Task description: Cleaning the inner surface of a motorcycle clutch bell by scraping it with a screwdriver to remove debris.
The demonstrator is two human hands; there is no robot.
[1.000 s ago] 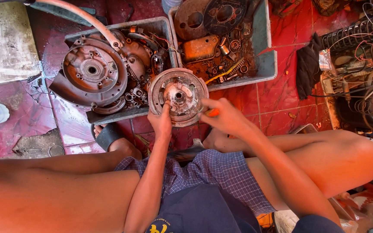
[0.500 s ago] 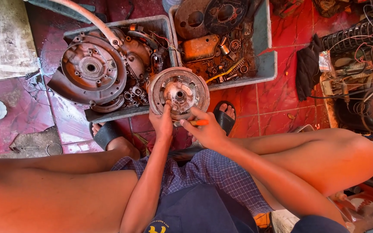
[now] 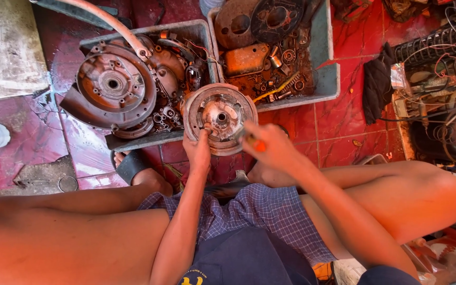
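Rusty round flywheel (image 3: pixel 220 118), face up, above the tiled floor

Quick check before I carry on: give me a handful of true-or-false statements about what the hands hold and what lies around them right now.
1. The left hand grips the round metal rotor at its lower edge. True.
2. The right hand is empty. False: it holds an orange-handled tool at the rotor.
3. Two grey trays of rusty parts sit on the red tiled floor. True.
4. The large engine cover lies in the right-side tray. False: it lies in the left-side one.
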